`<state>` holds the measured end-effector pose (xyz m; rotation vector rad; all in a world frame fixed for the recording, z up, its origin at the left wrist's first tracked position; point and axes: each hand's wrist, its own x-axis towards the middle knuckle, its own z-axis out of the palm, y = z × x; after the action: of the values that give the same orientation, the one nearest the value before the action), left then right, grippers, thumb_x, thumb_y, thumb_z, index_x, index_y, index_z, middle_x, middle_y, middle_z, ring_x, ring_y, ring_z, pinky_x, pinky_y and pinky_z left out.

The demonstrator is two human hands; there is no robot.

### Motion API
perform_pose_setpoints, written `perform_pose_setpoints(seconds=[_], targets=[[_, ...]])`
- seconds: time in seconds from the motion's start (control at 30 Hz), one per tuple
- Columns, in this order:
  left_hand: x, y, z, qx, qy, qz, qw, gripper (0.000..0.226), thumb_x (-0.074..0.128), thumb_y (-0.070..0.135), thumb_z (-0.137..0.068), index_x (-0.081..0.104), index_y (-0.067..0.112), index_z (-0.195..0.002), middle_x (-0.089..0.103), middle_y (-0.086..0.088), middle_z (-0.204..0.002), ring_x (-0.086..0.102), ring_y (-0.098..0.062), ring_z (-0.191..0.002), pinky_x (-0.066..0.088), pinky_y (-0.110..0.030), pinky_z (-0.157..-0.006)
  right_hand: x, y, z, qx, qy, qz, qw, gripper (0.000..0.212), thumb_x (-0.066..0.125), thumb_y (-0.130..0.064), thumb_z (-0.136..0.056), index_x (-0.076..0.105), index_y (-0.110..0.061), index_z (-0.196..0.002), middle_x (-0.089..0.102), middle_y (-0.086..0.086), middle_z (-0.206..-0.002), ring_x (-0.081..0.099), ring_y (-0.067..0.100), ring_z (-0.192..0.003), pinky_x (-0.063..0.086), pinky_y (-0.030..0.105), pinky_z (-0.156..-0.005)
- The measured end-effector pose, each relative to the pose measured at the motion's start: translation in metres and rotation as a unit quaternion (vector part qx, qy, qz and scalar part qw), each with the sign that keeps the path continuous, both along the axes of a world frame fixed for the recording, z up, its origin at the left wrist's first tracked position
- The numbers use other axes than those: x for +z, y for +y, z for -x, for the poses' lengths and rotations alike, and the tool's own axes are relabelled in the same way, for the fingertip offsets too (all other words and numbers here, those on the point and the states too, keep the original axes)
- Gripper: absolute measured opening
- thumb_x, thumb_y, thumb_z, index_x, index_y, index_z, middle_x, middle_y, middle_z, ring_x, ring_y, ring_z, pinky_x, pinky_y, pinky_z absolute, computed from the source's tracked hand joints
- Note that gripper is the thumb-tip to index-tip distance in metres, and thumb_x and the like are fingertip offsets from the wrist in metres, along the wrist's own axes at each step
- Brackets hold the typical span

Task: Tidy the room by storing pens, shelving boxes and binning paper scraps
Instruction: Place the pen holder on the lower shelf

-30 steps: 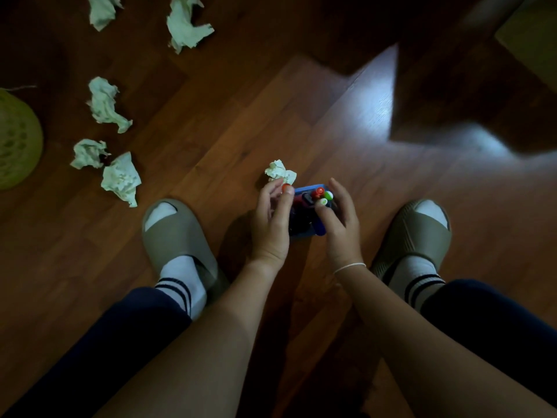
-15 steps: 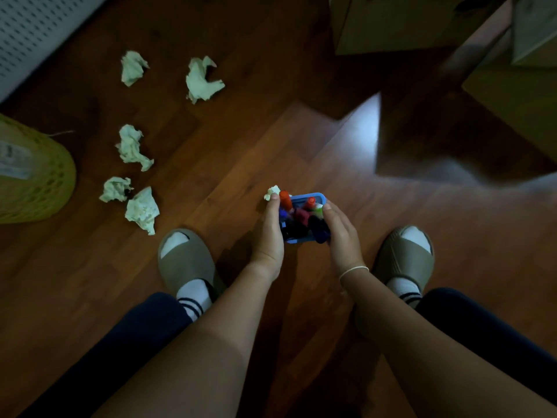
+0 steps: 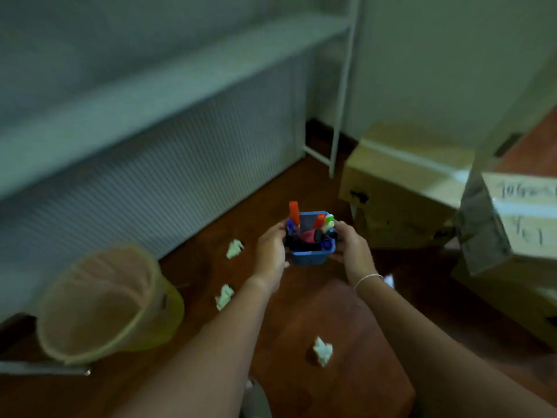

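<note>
A small blue pen holder (image 3: 309, 257) filled with several coloured pens (image 3: 320, 225) is held in the air above the wooden floor. My left hand (image 3: 269, 254) grips its left side and my right hand (image 3: 352, 250) grips its right side. Crumpled paper scraps lie on the floor: one (image 3: 234, 248) left of my left hand, one (image 3: 224, 297) nearer, one (image 3: 323, 350) between my forearms. A yellow mesh bin (image 3: 108, 303) stands tilted at lower left. Cardboard boxes (image 3: 401, 188) sit on the floor at right.
A white metal shelf unit (image 3: 187, 76) runs along the left wall, with its thin legs (image 3: 339, 122) in the corner. A larger box with handwriting (image 3: 524, 218) stands at the far right. The view is blurred by head motion.
The view swung up from my feet to the shelf, bin and boxes. Both hands lifted the pen holder off the floor and keep hold of it.
</note>
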<state>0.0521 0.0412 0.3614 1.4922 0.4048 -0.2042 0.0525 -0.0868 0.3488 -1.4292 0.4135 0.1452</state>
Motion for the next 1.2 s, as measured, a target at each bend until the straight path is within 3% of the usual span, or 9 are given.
perform_pose_setpoints(seconds=[0.1, 0.2, 0.33, 0.53, 0.67, 0.8, 1.0, 1.2], targets=[[0.073, 0.039, -0.014, -0.009, -0.073, -0.016, 0.997, 0.039, 0.028, 0.005, -0.098, 0.064, 0.009, -0.112, 0.065, 0.003, -0.093, 0.062, -0.009, -0.092, 0.047, -0.004, -0.055, 0.069, 0.035, -0.025, 0.024, -0.038, 0.016, 0.999, 0.027, 0.037, -0.023, -0.097, 0.062, -0.03, -0.092, 0.064, 0.003, -0.098, 0.061, 0.019, -0.095, 0.051, 0.033, -0.076], [0.135, 0.079, -0.018, 0.009, -0.124, -0.036, 0.992, 0.035, 0.031, 0.011, -0.099, 0.065, 0.022, -0.102, 0.066, 0.007, -0.091, 0.061, -0.004, -0.084, 0.048, -0.012, -0.06, 0.131, 0.076, -0.039, 0.055, -0.07, 0.021, 0.996, 0.024, 0.039, -0.027, -0.098, 0.063, -0.026, -0.094, 0.065, 0.008, -0.108, 0.062, 0.02, -0.098, 0.054, 0.038, -0.084], [0.201, 0.135, -0.006, 0.025, -0.173, -0.06, 0.983, 0.033, 0.03, 0.022, -0.101, 0.063, 0.025, -0.106, 0.064, 0.005, -0.095, 0.058, -0.009, -0.089, 0.043, -0.021, -0.067, 0.2, 0.132, -0.044, 0.147, -0.125, 0.084, 0.978, 0.02, 0.037, -0.019, -0.098, 0.056, -0.017, -0.095, 0.056, 0.009, -0.115, 0.056, 0.028, -0.11, 0.048, 0.047, -0.097], [0.263, 0.214, 0.017, 0.112, -0.207, -0.083, 0.968, 0.033, 0.033, 0.028, -0.1, 0.066, 0.022, -0.094, 0.064, 0.007, -0.09, 0.055, -0.006, -0.085, 0.042, -0.023, -0.068, 0.264, 0.22, -0.044, 0.208, -0.163, 0.074, 0.962, 0.024, 0.041, -0.024, -0.096, 0.064, -0.02, -0.092, 0.063, 0.015, -0.117, 0.061, 0.034, -0.105, 0.053, 0.046, -0.089], [0.28, 0.263, 0.04, 0.171, -0.183, -0.048, 0.967, 0.027, 0.04, 0.03, -0.097, 0.065, 0.021, -0.089, 0.062, 0.006, -0.085, 0.054, -0.006, -0.079, 0.042, -0.024, -0.064, 0.279, 0.28, -0.036, 0.238, -0.134, 0.026, 0.962, 0.023, 0.043, -0.014, -0.094, 0.061, -0.005, -0.102, 0.062, 0.018, -0.112, 0.06, 0.034, -0.099, 0.053, 0.035, -0.072], [0.275, 0.324, 0.065, 0.227, -0.176, -0.039, 0.957, 0.027, 0.041, 0.03, -0.096, 0.064, 0.018, -0.092, 0.063, 0.005, -0.085, 0.055, -0.006, -0.079, 0.041, -0.024, -0.062, 0.275, 0.353, -0.025, 0.29, -0.117, 0.021, 0.95, 0.022, 0.041, -0.012, -0.095, 0.06, -0.004, -0.103, 0.06, 0.019, -0.111, 0.058, 0.032, -0.097, 0.05, 0.029, -0.063], [0.259, 0.403, 0.084, 0.301, -0.162, -0.046, 0.939, 0.029, 0.039, 0.027, -0.097, 0.064, 0.024, -0.08, 0.063, 0.006, -0.081, 0.055, -0.006, -0.076, 0.042, -0.023, -0.063, 0.26, 0.447, -0.012, 0.354, -0.121, 0.033, 0.927, 0.023, 0.04, -0.015, -0.096, 0.061, -0.007, -0.102, 0.061, 0.018, -0.108, 0.058, 0.032, -0.096, 0.049, 0.03, -0.064], [0.239, 0.472, 0.091, 0.344, -0.134, -0.019, 0.929, 0.028, 0.04, 0.026, -0.096, 0.065, 0.019, -0.084, 0.063, 0.004, -0.08, 0.056, -0.01, -0.075, 0.04, -0.023, -0.06, 0.237, 0.52, -0.004, 0.401, -0.106, 0.028, 0.91, 0.021, 0.04, -0.012, -0.095, 0.06, -0.008, -0.1, 0.061, 0.014, -0.102, 0.056, 0.028, -0.092, 0.047, 0.027, -0.062]])
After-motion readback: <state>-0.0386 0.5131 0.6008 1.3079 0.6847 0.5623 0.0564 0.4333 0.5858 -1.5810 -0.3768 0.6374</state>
